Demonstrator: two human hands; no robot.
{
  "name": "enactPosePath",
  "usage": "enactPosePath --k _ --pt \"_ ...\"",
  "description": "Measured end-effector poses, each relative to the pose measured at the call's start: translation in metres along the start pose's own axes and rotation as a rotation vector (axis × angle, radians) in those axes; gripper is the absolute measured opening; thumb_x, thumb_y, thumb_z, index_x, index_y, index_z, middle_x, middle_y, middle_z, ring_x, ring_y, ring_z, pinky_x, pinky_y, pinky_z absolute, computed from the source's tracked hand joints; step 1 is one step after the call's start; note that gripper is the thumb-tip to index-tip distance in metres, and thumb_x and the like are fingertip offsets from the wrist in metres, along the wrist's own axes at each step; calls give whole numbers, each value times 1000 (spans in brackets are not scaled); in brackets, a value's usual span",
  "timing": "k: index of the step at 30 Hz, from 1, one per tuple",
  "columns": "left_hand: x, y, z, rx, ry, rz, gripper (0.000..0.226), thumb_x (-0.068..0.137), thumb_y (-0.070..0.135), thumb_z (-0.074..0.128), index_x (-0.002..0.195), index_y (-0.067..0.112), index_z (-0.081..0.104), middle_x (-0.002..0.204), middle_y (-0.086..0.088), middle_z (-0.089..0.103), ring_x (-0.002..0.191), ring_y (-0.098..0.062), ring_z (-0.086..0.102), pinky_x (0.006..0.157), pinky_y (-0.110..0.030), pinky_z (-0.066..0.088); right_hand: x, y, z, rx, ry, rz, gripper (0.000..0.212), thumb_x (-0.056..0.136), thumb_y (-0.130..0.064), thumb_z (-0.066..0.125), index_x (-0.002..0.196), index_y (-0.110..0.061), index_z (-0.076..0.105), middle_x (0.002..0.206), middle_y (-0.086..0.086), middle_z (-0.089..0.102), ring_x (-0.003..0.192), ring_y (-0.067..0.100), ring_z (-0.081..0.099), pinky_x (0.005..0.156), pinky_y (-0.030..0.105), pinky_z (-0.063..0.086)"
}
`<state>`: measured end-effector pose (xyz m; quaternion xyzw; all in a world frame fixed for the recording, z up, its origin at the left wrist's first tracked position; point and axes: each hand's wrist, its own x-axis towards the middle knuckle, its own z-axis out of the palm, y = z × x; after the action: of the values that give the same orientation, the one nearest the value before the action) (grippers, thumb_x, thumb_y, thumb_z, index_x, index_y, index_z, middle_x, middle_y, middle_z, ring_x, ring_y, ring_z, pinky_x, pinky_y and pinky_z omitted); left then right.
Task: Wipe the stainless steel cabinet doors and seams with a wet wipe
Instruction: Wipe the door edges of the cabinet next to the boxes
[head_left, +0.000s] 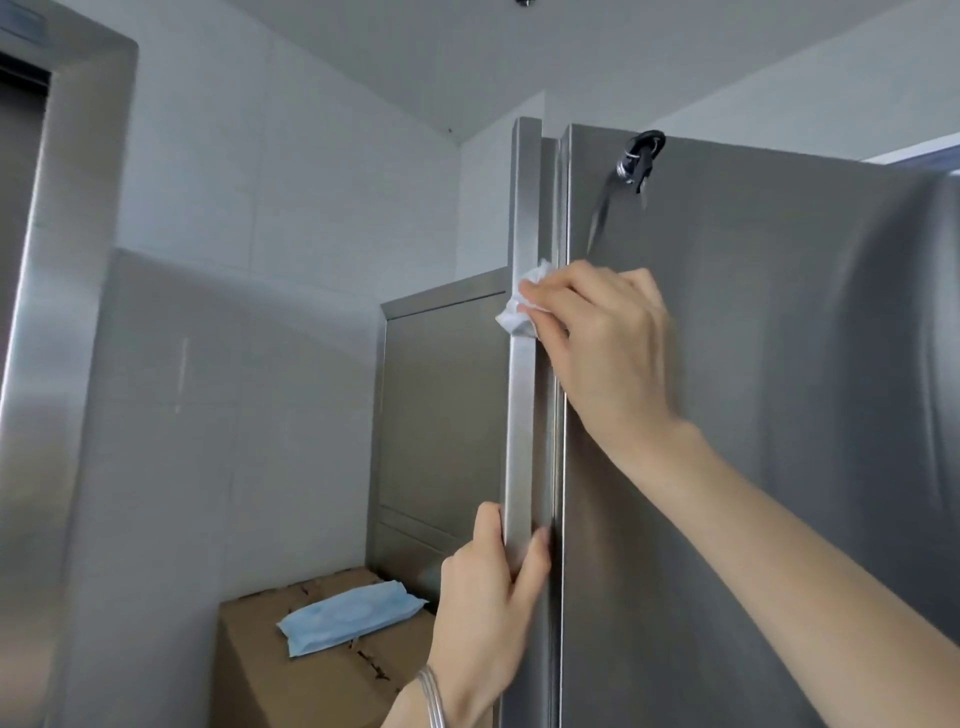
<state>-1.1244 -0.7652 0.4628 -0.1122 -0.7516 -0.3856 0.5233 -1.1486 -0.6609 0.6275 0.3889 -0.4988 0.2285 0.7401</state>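
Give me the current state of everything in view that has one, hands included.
Left door: open, edge facing the camera.
Right door: shut, key in its lock.
Wet wipe: bunched, pressed on left door edge.
Right hand: gripping the wipe.
Left hand: clasping the door edge.
Wipes pack: lying flat on cardboard box.
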Motion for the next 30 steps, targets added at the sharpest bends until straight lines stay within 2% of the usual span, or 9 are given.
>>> enactPosePath --k 4,11,16,19,21,23,25,27,30 --pt "-2 0 1 46 13 -5 24 91 30 57 79 23 38 56 23 53 51 -4 47 49 -11 32 -32 -5 -11 -10 -28 -60 16 73 3 71 86 -6 75 86 4 73 71 23 68 60 34 40" --pt "-4 -5 4 57 38 -56 26 86 16 67 78 29 45 51 22 53 48 0 50 49 -8 33 44 11 13 -174 -41 -35 12 72 4 67 80 -3 71 76 10 68 63 27 61 57 29 39" --pt "3 -9 5 114 6 -132 27 89 25 62 80 32 37 58 32 55 72 -5 55 54 -10 35 32 9 8 -212 -80 -108 29 86 -9 44 75 -4 71 73 7 68 62 25 61 56 27 40" --pt "9 -12 5 190 -37 -166 27 90 34 57 80 34 32 64 49 47 87 5 52 61 -8 38 67 12 14 -299 -310 -39 42 86 -12 27 94 -5 67 93 9 65 82 28 59 68 32 33" --pt "11 -13 7 197 -29 -187 27 89 40 56 77 33 34 67 54 43 77 13 54 61 -7 38 93 18 22 -340 -365 27 26 88 -4 37 100 -8 60 103 8 58 93 26 52 66 29 25" --pt "12 -11 8 179 -1 -209 23 83 51 52 94 50 31 68 53 43 69 15 53 60 -8 39 107 19 28 -353 -357 77 17 90 -3 43 98 -7 58 104 9 55 95 25 50 64 28 23" --pt "12 -13 10 167 11 -211 19 77 55 48 86 40 40 69 55 42 68 15 53 60 -9 39 103 20 33 -385 -343 71 22 91 -1 41 104 -6 58 109 9 54 99 26 49 66 29 26" --pt "13 -14 10 168 19 -206 23 80 52 51 74 34 38 69 54 43 71 14 53 61 -9 39 79 19 36 -425 -272 -25 27 80 9 48 99 -3 63 102 9 60 89 26 54 67 30 35" --pt "13 -14 9 205 -4 -202 20 81 55 47 82 38 37 71 58 39 84 13 50 64 -7 39 55 20 27 -297 -187 -100 21 70 7 53 78 -3 69 79 10 65 68 27 58 59 31 42"
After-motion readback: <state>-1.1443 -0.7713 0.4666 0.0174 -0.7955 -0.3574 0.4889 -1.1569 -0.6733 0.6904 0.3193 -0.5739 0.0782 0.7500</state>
